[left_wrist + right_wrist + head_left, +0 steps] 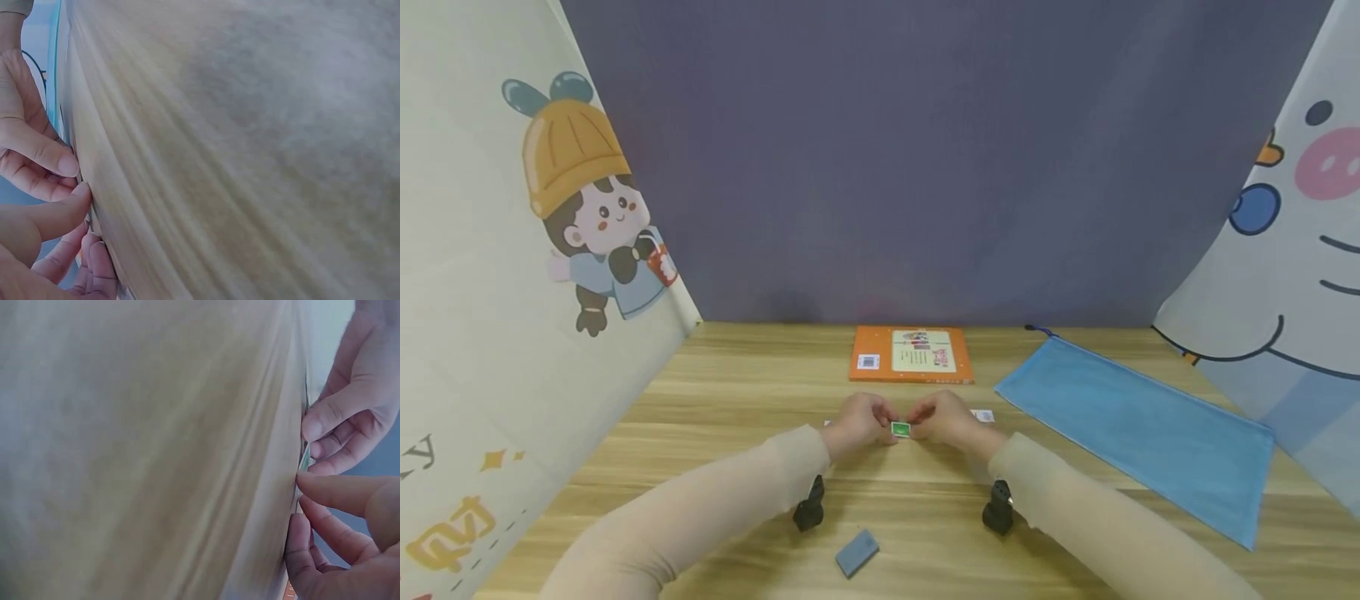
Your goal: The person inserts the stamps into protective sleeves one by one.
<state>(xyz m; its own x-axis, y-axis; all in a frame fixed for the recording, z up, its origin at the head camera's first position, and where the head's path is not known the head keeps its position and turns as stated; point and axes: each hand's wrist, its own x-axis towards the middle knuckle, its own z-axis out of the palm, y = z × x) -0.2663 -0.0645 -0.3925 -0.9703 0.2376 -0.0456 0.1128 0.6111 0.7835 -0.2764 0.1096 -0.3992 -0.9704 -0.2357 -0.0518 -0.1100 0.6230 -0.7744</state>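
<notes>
Low over the wooden table (715,467), a small green card (901,429) with a white border lies between both hands. My left hand (861,423) pinches its left side with thumb and fingers, and my right hand (946,419) pinches its right side. Seen from the right wrist, a green sliver of the card (305,457) shows between the left hand (356,394) and the right hand (350,531). In the left wrist view, the left hand (47,250) and right hand (31,134) nearly meet at the thumbs. A white card (982,416) sits beyond the right wrist, partly covered.
An orange book (872,342) lies flat near the dark back cloth (940,167). To the right, a blue drawstring bag (1150,433) stretches across the table. A small grey-blue block (857,552) rests near the front, between the forearms. Printed side panels stand left and right.
</notes>
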